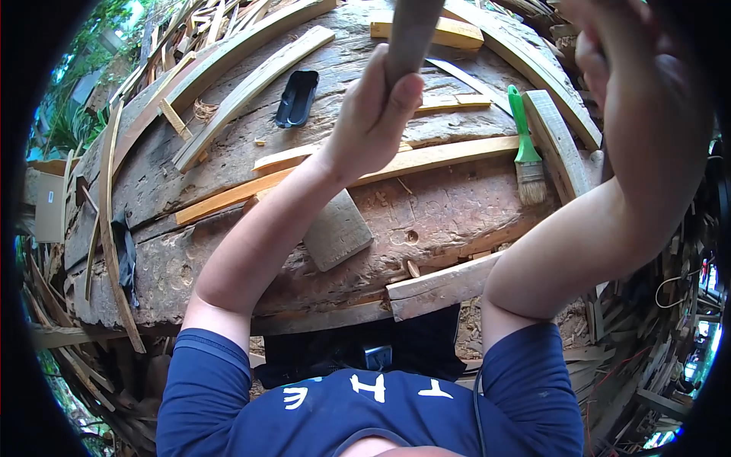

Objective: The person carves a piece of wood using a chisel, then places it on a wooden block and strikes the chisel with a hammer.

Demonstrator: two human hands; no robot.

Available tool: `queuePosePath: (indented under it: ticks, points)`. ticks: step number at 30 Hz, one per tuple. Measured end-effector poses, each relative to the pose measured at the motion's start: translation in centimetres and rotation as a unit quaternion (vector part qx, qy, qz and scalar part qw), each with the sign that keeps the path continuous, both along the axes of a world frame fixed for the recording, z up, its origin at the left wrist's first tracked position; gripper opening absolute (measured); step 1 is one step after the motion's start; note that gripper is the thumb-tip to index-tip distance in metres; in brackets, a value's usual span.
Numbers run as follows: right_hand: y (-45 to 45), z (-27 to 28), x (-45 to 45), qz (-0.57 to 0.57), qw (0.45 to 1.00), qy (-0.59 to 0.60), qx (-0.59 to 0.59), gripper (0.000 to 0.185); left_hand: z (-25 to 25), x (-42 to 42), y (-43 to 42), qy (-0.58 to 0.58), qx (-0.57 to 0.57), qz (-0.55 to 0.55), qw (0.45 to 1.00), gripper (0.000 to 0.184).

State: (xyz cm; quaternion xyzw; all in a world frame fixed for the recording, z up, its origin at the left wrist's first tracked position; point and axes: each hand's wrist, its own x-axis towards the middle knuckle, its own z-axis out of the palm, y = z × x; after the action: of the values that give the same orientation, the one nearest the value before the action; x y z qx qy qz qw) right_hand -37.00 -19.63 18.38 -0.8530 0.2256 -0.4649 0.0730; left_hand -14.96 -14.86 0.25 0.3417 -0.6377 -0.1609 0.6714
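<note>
My left hand (375,122) is closed around the lower end of a grey-brown wooden bar (415,34), held up above the workbench. The bar's upper end runs out of the frame at the top. My right hand (620,46) is raised at the upper right, close to the camera and blurred. Its fingers are partly cut off by the dark edge, so I cannot make out whether it holds anything. Beneath my left forearm lies a square wooden block (339,232). A paintbrush (525,148) with a green handle rests near my right forearm, bristles toward me.
The rough wooden workbench (205,263) carries several wood strips (255,99) and long yellowish battens (449,154). A black tray (297,99) sits left of centre. A saw blade-like metal strip (472,84) lies at the back. Wood scraps pile up around the bench, and a cardboard box (50,207) stands left.
</note>
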Motion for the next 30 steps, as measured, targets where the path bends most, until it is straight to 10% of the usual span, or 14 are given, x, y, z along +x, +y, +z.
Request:
queuePosePath:
  ticks: [30]
  points:
    - [0.9, -0.7, -0.3, 0.018, 0.995, 0.089, -0.030, 0.034, 0.8, -0.3, 0.4, 0.030, 0.040, -0.061, 0.997, 0.044]
